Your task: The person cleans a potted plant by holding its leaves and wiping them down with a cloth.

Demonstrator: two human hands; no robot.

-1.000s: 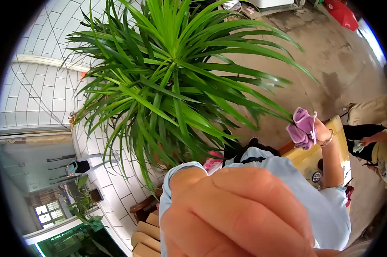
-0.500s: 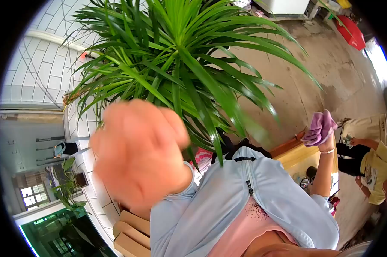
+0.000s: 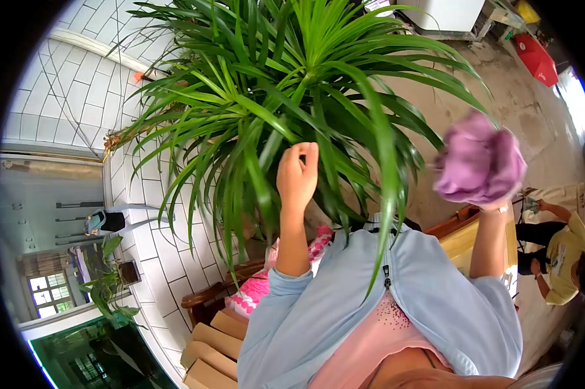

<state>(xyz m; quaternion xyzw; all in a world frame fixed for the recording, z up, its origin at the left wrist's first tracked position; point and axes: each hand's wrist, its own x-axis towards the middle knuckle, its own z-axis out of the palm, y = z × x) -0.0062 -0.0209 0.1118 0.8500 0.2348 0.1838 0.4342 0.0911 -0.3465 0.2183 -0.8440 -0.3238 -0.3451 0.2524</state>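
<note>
My left hand (image 3: 298,172) is raised among the long green leaves of a large potted plant (image 3: 312,71), its fingers pressed together at the leaves. Whatever lies between those fingertips is too small to make out. At the right of the plant, my right hand (image 3: 498,205) grips a crumpled purple cloth (image 3: 479,161), which is blurred and covers most of the fingers. The cloth is near the leaf tips on that side.
A wooden table (image 3: 464,243) stands beside my right arm, with a person in a yellow top (image 3: 564,253) beyond it. Cardboard boxes (image 3: 214,343) and a pink-and-white bag (image 3: 250,292) lie at lower left. A red umbrella (image 3: 535,59) is far right.
My left hand has moved away from the camera, up to the leaves. The purple cloth in my right hand has come up and looks larger. Leaves have shifted, one now hanging before my jacket.
</note>
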